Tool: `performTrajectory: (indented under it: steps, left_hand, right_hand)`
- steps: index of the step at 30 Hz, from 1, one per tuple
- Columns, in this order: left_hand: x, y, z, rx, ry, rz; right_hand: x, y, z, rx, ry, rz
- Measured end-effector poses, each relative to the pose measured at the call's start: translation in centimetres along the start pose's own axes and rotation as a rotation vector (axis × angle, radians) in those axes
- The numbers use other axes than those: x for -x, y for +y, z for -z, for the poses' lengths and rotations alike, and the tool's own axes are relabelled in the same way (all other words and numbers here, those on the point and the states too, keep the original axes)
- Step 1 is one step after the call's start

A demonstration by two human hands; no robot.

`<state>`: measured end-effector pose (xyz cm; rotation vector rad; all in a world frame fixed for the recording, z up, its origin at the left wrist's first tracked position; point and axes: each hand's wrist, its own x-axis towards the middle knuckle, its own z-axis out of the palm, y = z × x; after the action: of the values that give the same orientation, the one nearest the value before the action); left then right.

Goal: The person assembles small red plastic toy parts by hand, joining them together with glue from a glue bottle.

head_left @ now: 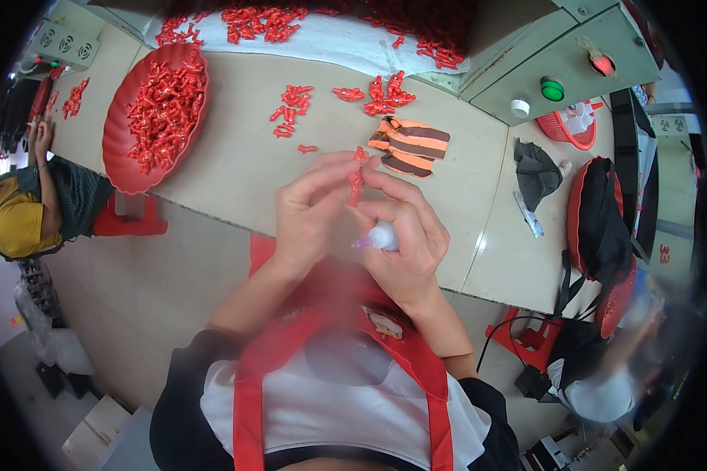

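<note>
Between the fingertips of both hands, above the table's near edge, is a small red figurine [356,184], held upright. My left hand [310,204] pinches it from the left side. My right hand [408,228] steadies it with thumb and forefinger, while its other fingers curl round a small white squeeze bottle [383,236] with a purple nozzle pointing left. Just beyond my right hand lies an orange and brown striped cloth [416,147]. Small red pieces [291,106] lie past my left hand, and a cluster of red figurines [389,94] sits behind the cloth.
A red scalloped basin [114,149] heaped with red figurines stands at left. Behind, a white sheet [330,47] bears more under a green machine housing [511,74]. At right are a dark cloth [536,173], a red basket [577,141] and a black bag [601,220]. Other people sit on both sides.
</note>
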<state>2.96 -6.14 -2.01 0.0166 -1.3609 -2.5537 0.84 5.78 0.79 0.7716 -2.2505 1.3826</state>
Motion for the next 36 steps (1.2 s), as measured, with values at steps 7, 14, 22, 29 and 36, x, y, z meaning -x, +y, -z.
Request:
performTrajectory:
  steps: [7, 14, 22, 29, 36]
  left_hand:
    - [-0.1, 0.1, 0.0, -0.021, 0.016, 0.009]
    - [0.1, 0.8, 0.7, 0.226, -0.080, 0.291]
    - [-0.5, 0.6, 1.4, 0.538, -0.126, 0.537]
    - [-1.1, -0.1, 1.5, 0.904, -0.153, 0.642]
    - [-0.9, -0.2, 1.8, 0.946, -0.129, 0.648]
  right_hand:
    - [0.1, 0.3, -0.4, -0.039, 0.013, -0.013]
    - [-0.4, 1.0, -0.8, -0.005, 0.104, -0.044]
    - [-0.9, 0.3, 0.9, -0.112, -0.012, -0.110]
    - [-1.4, 1.6, 2.7, -0.163, -0.057, -0.215]
    - [-1.1, 1.4, 2.7, -0.203, -0.063, -0.230]
